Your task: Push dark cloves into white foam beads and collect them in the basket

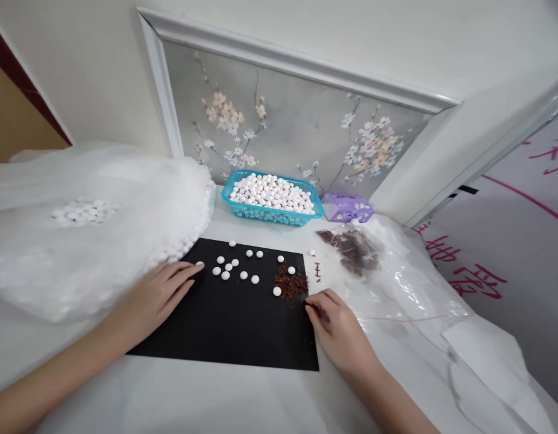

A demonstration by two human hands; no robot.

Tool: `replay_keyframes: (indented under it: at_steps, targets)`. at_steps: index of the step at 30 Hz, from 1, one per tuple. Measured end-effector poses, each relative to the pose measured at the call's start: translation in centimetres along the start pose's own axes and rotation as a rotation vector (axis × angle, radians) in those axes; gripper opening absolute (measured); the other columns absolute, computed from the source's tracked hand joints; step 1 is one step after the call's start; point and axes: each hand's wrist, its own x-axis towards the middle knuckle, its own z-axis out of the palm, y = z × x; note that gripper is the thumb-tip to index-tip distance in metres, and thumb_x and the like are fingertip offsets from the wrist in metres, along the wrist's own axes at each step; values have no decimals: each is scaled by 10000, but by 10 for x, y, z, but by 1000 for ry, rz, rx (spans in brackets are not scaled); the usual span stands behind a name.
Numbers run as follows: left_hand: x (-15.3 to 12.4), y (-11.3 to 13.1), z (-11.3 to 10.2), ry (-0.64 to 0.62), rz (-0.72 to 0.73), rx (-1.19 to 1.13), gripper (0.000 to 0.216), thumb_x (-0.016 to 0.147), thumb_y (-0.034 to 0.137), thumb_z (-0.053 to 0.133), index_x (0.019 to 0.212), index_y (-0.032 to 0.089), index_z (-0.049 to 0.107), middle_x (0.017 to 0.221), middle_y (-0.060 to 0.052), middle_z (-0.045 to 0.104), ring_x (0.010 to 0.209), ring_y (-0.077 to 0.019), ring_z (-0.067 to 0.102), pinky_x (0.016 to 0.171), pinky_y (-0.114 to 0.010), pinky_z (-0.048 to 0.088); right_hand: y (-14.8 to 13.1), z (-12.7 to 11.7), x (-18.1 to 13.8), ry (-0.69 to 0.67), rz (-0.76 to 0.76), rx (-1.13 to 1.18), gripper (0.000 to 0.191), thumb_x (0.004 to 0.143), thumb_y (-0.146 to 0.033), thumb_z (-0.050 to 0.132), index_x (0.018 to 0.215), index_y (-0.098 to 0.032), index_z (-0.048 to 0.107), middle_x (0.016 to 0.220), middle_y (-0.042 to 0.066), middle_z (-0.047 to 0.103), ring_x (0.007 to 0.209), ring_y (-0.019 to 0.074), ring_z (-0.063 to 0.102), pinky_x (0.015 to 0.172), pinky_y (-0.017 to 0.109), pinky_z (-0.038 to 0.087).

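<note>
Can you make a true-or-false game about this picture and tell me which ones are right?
1. The blue tub is heaped with white balls. True.
2. The purple packet is left of the tub. False: it is on the right.
3. The left hand has its fingertips at one small ball. True.
4. The dark sheet is round. False: it has straight edges and corners.
5. The loose brown bits are closer to the left hand. False: they are closer to the right hand.
6. The framed panel behind the tub shows flowers. True.
</note>
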Motion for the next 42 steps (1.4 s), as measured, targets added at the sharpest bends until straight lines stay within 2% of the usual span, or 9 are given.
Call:
replay_keyframes:
  at_steps: [6, 9, 11, 14, 16, 21, 27, 36, 42]
  targets:
    - [40, 11, -7, -27, -82, -155, 326, 860, 434, 405, 980, 186, 579, 992, -79, 615, 916, -239, 575, 880, -390, 423, 5, -7, 5, 44, -28, 59, 149, 886, -229, 435, 793, -198, 548, 832, 33, 548, 738, 156, 542, 653, 284, 442]
    - [44, 46, -6, 100, -251, -398, 284, 805, 436, 517, 957, 203, 577, 928, -49, 625, 833, -208, 581, 830, -362, 447, -1, -8, 5, 152, -74, 123, 122, 885, -235, 450, 814, -196, 542, 835, 20, 532, 642, 118, 510, 613, 265, 440]
    - [41, 80, -1, 126, -354, -777, 282, 782, 428, 567, 958, 208, 577, 938, -31, 629, 856, -185, 590, 804, -310, 464, -8, -6, 6, 249, -95, 204, 97, 875, -240, 477, 820, -198, 545, 825, 11, 523, 596, 99, 487, 556, 243, 430]
    - [35, 124, 12, -225, -438, -1261, 240, 775, 406, 597, 888, 196, 624, 877, -14, 638, 848, -157, 602, 790, -265, 474, -24, 4, 9, 344, -103, 354, 78, 859, -231, 511, 798, -200, 547, 790, 0, 517, 589, 91, 485, 500, 220, 410]
    - [33, 139, 22, -321, -461, -1430, 204, 777, 380, 613, 879, 206, 637, 883, 0, 631, 877, -142, 596, 812, -248, 465, -33, 13, 11, 349, -96, 459, 86, 865, -217, 499, 794, -199, 544, 778, -2, 514, 593, 89, 490, 498, 216, 412]
    - [33, 136, 33, -346, -544, -1590, 195, 762, 335, 653, 918, 219, 661, 915, -3, 652, 902, -127, 582, 825, -221, 443, -42, 26, 8, 357, -162, 524, 99, 865, -153, 480, 821, -196, 557, 795, 6, 517, 620, 88, 510, 510, 215, 421]
    - [33, 134, 30, -393, -595, -1602, 144, 744, 322, 673, 813, 196, 684, 807, 5, 651, 818, -106, 578, 789, -204, 442, -40, 23, 6, 450, -154, 428, 95, 853, -131, 495, 837, -199, 559, 805, 6, 521, 594, 80, 497, 493, 214, 416]
    - [34, 135, 30, -404, -627, -1644, 134, 730, 318, 681, 756, 186, 672, 772, 3, 653, 808, -121, 590, 812, -239, 450, -41, 25, 5, 439, -145, 402, 99, 849, -150, 499, 799, -199, 570, 763, 14, 547, 572, 87, 511, 477, 220, 423]
    - [33, 134, 31, -384, -635, -1725, 128, 757, 323, 655, 780, 201, 687, 821, 12, 674, 837, -114, 598, 832, -232, 444, -37, 27, 4, 389, -188, 474, 151, 802, -148, 574, 939, -211, 563, 870, 4, 517, 411, 10, 390, 402, 199, 385]
